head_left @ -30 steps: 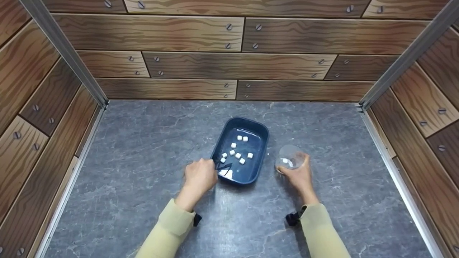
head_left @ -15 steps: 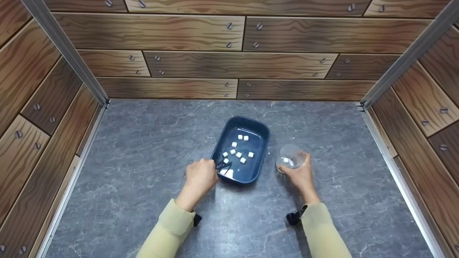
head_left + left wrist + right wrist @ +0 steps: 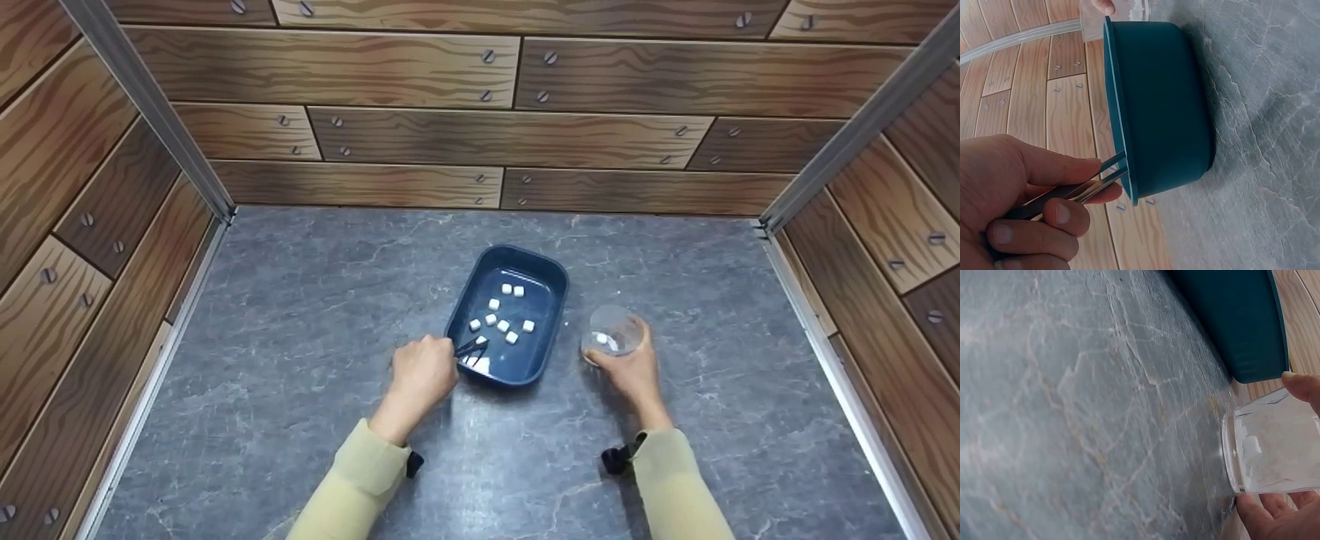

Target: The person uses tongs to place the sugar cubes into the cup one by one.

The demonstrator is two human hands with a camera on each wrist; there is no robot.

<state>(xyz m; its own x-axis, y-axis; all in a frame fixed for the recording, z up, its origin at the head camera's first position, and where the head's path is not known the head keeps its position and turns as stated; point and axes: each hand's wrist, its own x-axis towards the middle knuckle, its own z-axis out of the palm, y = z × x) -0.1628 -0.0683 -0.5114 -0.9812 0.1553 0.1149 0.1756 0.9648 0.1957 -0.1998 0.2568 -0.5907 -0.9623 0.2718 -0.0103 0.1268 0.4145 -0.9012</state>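
Note:
My left hand [image 3: 424, 373] grips a pair of dark tweezers [image 3: 1050, 203] between thumb and fingers, at the left wall of the deep blue tray [image 3: 552, 330]. The tweezers pass over the rim, and their tips lie low inside the tray, right at a small white cube [image 3: 481, 340]. I cannot tell whether the tips pinch that cube. Several more white cubes lie scattered over the tray floor. To the tray's right, my right hand [image 3: 628, 371] holds a clear cup [image 3: 1280, 444] around its side, upright on the grey surface. One white cube [image 3: 1252, 449] shows inside the cup.
The grey marbled surface [image 3: 315, 285] extends around the tray and cup. Wood-patterned panels [image 3: 420, 135] stand along the back and both sides, with metal rails in the corners. Tiny white specks lie between tray and cup.
The white cube nearest the tweezers has shifted a little to the right and now sits at their tips. The right hand and cup stay in place; the head view has drifted slightly.

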